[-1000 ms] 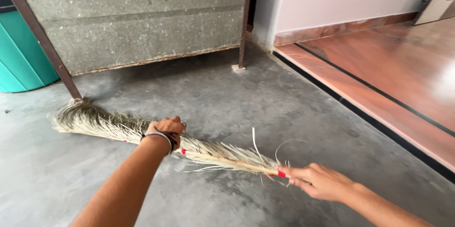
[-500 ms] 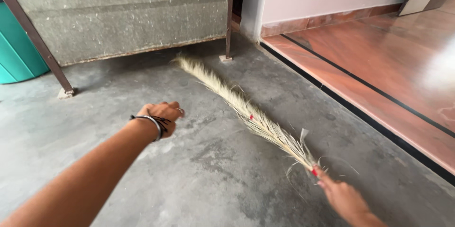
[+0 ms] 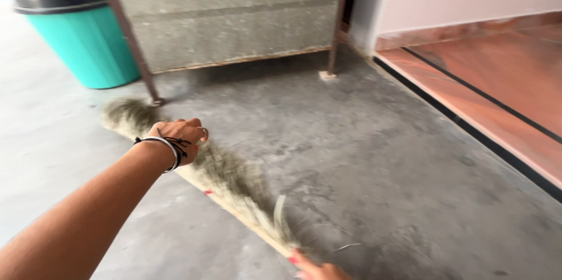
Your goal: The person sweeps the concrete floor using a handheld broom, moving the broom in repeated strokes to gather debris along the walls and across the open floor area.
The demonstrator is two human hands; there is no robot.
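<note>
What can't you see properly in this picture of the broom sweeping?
- Broom, head view: smeared by motion blur, so its single straws cannot be made out.
- Right hand, head view: cut off by the bottom edge; only the fingers at the broom's handle end show, so its grip is unclear.
- Left hand, head view: seen from the back; whether it touches the broom is hidden.
- Teal bin, head view: its top is cut off by the upper edge.

Left hand (image 3: 178,136): bare arm, no sleeve, white + black wrist bands, ring; right hand (image 3: 319,269) bare.
</note>
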